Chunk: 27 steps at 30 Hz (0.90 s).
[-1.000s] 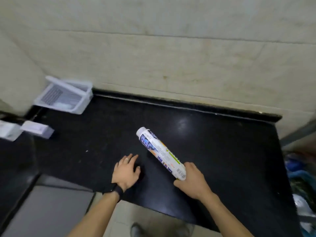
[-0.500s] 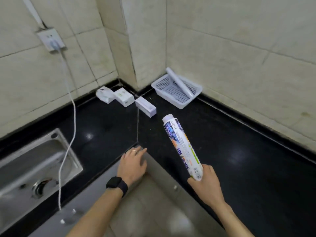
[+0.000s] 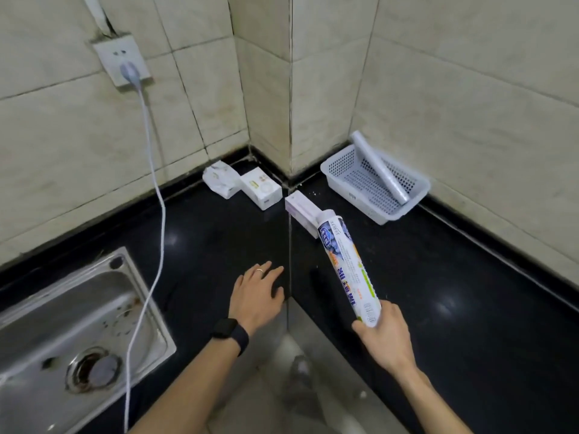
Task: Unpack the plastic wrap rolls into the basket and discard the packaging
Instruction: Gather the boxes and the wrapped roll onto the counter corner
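While the view swung toward the corner, the right hand (image 3: 383, 336) kept its fingers clamped round the bottom end of the wrapped roll (image 3: 347, 270), raising it steeper, top toward 11 o'clock. The left hand (image 3: 255, 296) lay flat, fingers apart, on the counter (image 3: 203, 245). The basket (image 3: 380, 216) at 1 o'clock already held one bare roll (image 3: 380, 169); this one was still in its packaging.

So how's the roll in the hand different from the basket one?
The wrapped roll has a printed wrapper; the bare roll is plain grey. The right hand holds the wrapped roll up by one end; the bare roll lies slanted in the basket. Both are long tubes.
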Each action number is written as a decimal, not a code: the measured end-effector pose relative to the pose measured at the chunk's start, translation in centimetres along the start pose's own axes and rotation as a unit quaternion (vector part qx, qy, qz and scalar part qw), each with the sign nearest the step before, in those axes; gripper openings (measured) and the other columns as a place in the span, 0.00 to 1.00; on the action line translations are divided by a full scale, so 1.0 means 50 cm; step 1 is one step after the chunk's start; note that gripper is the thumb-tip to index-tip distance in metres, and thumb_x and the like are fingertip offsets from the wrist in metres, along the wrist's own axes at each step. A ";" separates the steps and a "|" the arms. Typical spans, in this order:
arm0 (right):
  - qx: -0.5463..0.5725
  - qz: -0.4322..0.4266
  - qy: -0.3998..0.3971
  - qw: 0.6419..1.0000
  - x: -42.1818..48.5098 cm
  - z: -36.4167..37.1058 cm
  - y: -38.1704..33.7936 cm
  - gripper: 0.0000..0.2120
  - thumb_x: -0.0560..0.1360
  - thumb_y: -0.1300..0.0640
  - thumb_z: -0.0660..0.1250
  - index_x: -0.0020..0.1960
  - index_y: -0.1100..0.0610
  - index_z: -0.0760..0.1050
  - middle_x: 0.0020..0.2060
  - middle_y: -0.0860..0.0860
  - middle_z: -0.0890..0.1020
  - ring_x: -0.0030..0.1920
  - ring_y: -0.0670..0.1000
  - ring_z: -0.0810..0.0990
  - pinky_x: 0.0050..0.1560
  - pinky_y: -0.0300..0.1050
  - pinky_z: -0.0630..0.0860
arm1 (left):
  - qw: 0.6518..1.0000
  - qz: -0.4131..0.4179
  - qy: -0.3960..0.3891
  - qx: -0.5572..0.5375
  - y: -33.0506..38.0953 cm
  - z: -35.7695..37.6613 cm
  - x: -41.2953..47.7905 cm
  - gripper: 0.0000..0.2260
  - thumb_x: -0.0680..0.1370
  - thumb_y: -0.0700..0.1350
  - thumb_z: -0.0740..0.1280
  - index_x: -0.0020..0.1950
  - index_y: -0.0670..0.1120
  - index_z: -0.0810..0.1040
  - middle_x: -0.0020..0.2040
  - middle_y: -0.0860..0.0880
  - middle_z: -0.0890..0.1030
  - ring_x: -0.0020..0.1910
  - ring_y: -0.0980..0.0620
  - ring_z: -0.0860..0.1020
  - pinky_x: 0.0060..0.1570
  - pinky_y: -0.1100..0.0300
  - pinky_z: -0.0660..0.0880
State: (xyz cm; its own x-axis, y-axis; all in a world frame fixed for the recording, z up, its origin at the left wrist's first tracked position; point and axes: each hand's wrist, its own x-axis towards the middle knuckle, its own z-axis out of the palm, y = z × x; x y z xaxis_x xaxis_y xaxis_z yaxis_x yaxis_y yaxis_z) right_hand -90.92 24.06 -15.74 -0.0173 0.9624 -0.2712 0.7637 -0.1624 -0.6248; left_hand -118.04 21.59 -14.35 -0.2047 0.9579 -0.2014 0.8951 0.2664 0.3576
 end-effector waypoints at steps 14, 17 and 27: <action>-0.044 0.015 -0.032 0.998 0.369 0.021 -0.119 0.26 0.68 0.49 0.72 0.61 0.59 0.71 0.52 0.50 0.70 0.47 0.51 0.73 0.49 0.49 0.73 | 0.994 -0.061 -0.096 -0.002 -0.041 0.000 0.291 0.25 0.81 0.55 0.58 0.78 0.58 0.59 0.79 0.51 0.60 0.78 0.47 0.55 0.76 0.46 0.55; -0.055 0.024 -0.047 0.997 0.436 0.033 -0.132 0.28 0.69 0.48 0.72 0.64 0.58 0.69 0.53 0.49 0.70 0.49 0.52 0.74 0.50 0.48 0.72 | 0.990 -0.067 -0.124 0.004 -0.051 0.027 0.336 0.27 0.80 0.55 0.58 0.79 0.57 0.56 0.80 0.50 0.56 0.79 0.45 0.53 0.76 0.44 0.54; -0.124 0.047 -0.086 0.987 0.532 0.098 -0.115 0.29 0.69 0.51 0.73 0.65 0.62 0.70 0.57 0.56 0.72 0.56 0.59 0.74 0.55 0.49 0.71 | 0.981 -0.059 -0.180 0.046 -0.115 0.105 0.400 0.31 0.79 0.63 0.56 0.79 0.62 0.46 0.81 0.51 0.42 0.79 0.43 0.41 0.74 0.34 0.46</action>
State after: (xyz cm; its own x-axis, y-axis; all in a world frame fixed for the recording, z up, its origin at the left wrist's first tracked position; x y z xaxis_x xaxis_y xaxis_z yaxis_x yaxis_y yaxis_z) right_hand -98.95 49.52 -22.94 -0.0325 0.8912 -0.4525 0.9014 -0.1694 -0.3984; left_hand -125.18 38.63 -25.23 -0.1696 0.8168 -0.5515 0.9088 0.3461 0.2331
